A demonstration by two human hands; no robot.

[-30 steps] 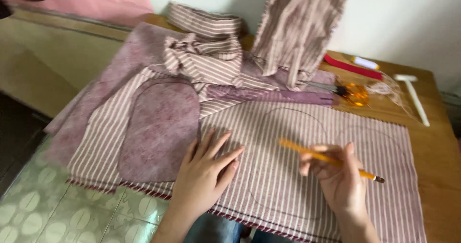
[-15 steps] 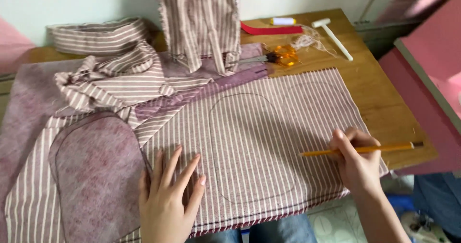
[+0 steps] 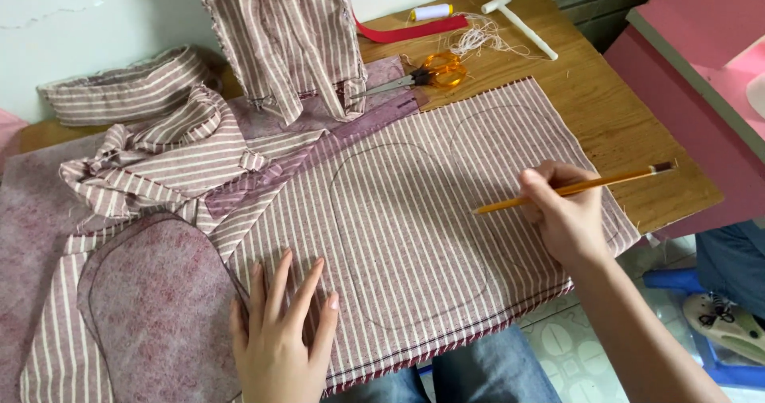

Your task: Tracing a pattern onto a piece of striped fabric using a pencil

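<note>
Item one, the wooden table (image 3: pixel 613 124), runs from far left to the right edge and carries everything else. Item two, the striped fabric panel (image 3: pixel 414 212), lies flat before you across the table's near half, two rounded outlines drawn on it, its near hem hanging just over the edge. Item three, a mottled mauve rounded piece (image 3: pixel 155 307), lies at near left on more striped cloth. Item four, a crumpled heap of striped fabric (image 3: pixel 155 164), sits far left; beside it a striped garment (image 3: pixel 279 37) hangs at the far centre. Item five, your left hand (image 3: pixel 279 339), rests flat with fingers spread wide on the panel's near left part, touching the mauve piece's edge. Item six, your right hand (image 3: pixel 566 216), is closed around a yellow pencil (image 3: pixel 574 188), its tip resting on the panel's right part. Item seven, orange-handled scissors (image 3: pixel 426 72), lie far centre. Item eight, a white mallet (image 3: pixel 518 22), far right, lies beside loose thread (image 3: pixel 486 37), a red strip (image 3: pixel 410 30) and a small spool (image 3: pixel 433 11).
</note>
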